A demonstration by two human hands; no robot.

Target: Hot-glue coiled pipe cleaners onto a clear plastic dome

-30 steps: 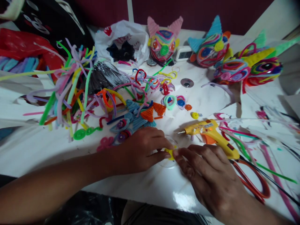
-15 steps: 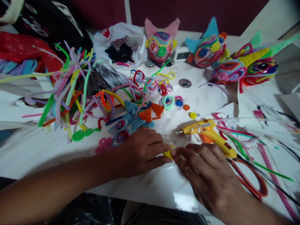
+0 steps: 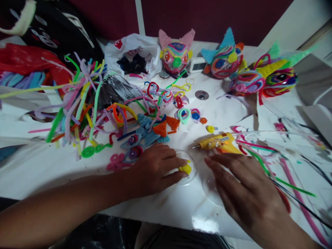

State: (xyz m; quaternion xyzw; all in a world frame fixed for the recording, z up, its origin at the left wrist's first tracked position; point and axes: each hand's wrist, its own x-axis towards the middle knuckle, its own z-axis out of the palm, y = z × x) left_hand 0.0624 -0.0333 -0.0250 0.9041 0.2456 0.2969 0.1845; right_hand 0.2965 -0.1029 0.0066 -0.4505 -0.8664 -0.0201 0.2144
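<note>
My left hand holds a small yellow pipe-cleaner piece between thumb and finger. The piece rests against a clear round plastic disc on the table. My right hand hovers over the handle of a yellow glue gun, its fingers stretched out and holding nothing I can see. The gun lies with its metal nozzle pointing left, and the hand hides its handle. A second clear round plastic piece shows partly beside my right hand. Scissors with orange-red handles are mostly covered by that hand.
Left stands a tangle of coloured pipe cleaners. Decorated animal-faced balls line the back, beside a white plastic bag and a small digital clock. Orange and blue pieces lie mid-table. A black cord crosses the right side.
My right hand has let go of the yellow piece and moved right, over the glue gun's handle. My left hand stays on the yellow piece. The view has shifted slightly.
</note>
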